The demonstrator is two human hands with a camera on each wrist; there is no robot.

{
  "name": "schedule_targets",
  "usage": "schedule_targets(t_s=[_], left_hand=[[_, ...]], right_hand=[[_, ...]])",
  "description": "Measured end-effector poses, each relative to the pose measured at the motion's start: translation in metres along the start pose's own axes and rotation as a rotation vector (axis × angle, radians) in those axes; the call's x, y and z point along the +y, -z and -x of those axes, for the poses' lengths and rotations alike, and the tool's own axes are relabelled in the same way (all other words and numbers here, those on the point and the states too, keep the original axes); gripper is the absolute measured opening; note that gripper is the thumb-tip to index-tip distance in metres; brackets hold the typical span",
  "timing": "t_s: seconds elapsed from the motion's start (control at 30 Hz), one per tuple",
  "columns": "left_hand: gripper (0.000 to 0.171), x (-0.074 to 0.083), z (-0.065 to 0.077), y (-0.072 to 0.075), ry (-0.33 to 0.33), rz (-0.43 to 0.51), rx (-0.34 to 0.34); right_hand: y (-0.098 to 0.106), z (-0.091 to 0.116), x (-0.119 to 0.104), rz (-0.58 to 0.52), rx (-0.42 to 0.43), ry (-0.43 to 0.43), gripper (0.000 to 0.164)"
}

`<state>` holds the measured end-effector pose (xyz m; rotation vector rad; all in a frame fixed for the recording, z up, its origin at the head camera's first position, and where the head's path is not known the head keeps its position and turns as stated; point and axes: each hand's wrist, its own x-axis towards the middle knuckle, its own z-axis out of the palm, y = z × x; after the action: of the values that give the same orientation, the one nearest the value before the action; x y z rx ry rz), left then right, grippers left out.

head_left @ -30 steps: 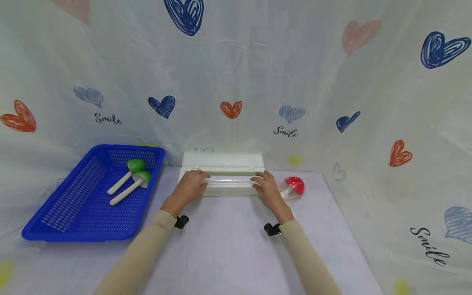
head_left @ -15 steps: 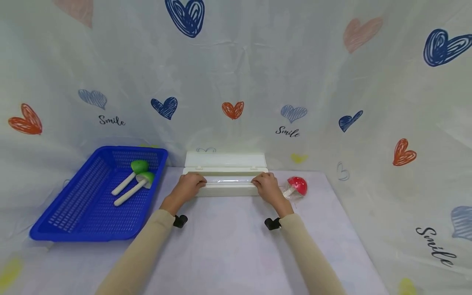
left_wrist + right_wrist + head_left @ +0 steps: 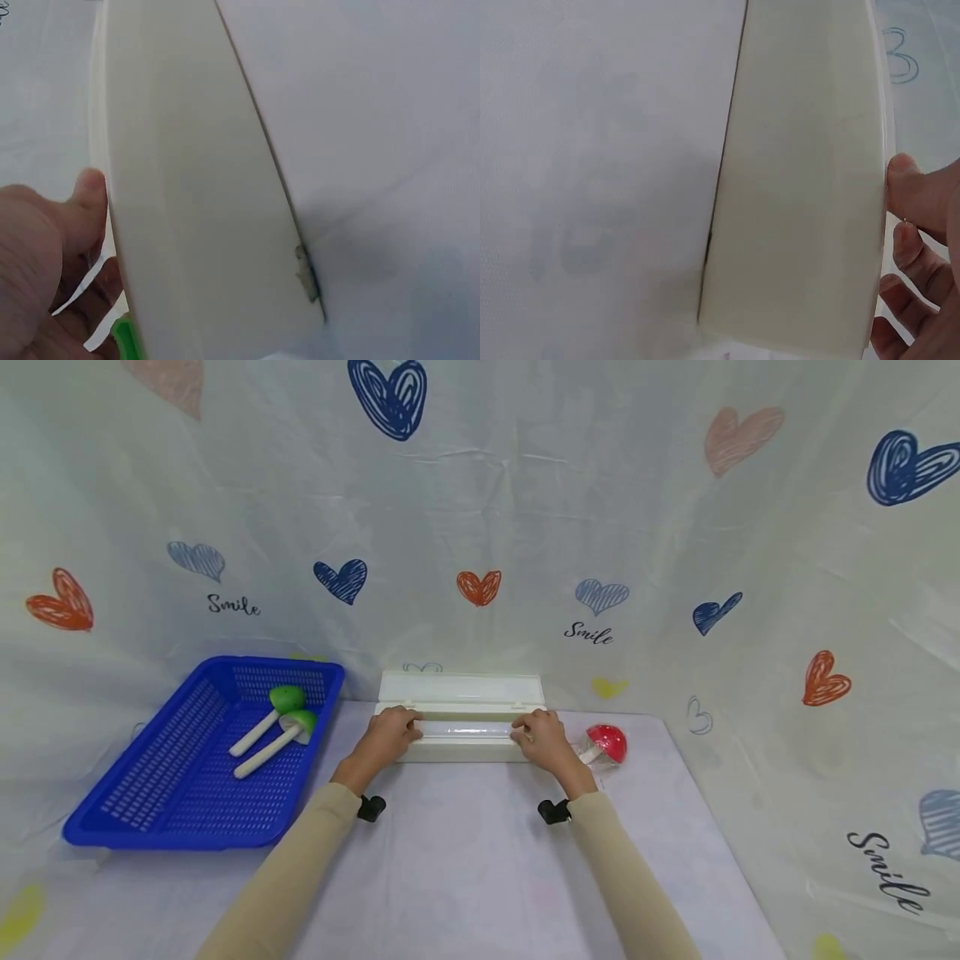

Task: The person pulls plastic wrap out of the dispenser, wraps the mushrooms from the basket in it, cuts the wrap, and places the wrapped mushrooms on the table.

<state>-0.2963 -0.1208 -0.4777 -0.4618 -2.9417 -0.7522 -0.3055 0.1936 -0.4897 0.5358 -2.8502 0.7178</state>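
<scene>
A long white cling film dispenser box [image 3: 450, 752] stands with its lid [image 3: 461, 687] raised at the back. Inside lies a roll of clear cling film [image 3: 465, 730]. My left hand [image 3: 388, 735] is at the roll's left end, my right hand [image 3: 543, 739] at its right end. Both wrist views show thumb and fingers bent at the box's upper edge, with gaps between them. Whether they pinch the transparent film cannot be made out. In the left wrist view a small green piece [image 3: 127, 339] shows by the box edge. A red-capped toy mushroom [image 3: 607, 742] in clear wrap lies right of the box.
At the left sits a blue plastic basket [image 3: 172, 802] with two green-capped toy mushrooms [image 3: 287, 698] in it. A white cloth [image 3: 465, 860] covers the table. Behind the box and to the right hangs a heart-patterned curtain [image 3: 525, 527].
Both hands first came in closer on the roll's ends, fingertips drawing together; now thumbs and fingers look slightly farther apart again. The camera view shifted a little. Box, basket and mushrooms stay put.
</scene>
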Motion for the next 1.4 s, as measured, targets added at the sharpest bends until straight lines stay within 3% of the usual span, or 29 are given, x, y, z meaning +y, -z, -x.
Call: schedule_targets(t_s=[0.2, 0.4, 0.57, 0.73, 1.4], left_hand=[[0.010, 0.000, 0.002, -0.004, -0.046, 0.011, 0.101], [0.013, 0.000, 0.004, -0.003, -0.047, 0.029, 0.123], [0.016, 0.000, 0.010, -0.001, -0.087, 0.024, 0.151], [0.017, -0.001, 0.015, -0.001, -0.131, 0.023, 0.175], [0.018, 0.007, 0.020, 0.017, -0.194, 0.020, 0.167]], right_hand=[[-0.002, -0.002, 0.003, -0.030, 0.051, 0.027, 0.011], [-0.003, 0.002, 0.004, -0.095, 0.106, 0.023, 0.011], [-0.003, 0.008, 0.004, -0.166, 0.110, -0.006, 0.015], [-0.003, 0.011, 0.006, -0.210, 0.125, 0.025, 0.014], [0.013, 0.018, -0.002, -0.172, 0.208, 0.130, 0.014]])
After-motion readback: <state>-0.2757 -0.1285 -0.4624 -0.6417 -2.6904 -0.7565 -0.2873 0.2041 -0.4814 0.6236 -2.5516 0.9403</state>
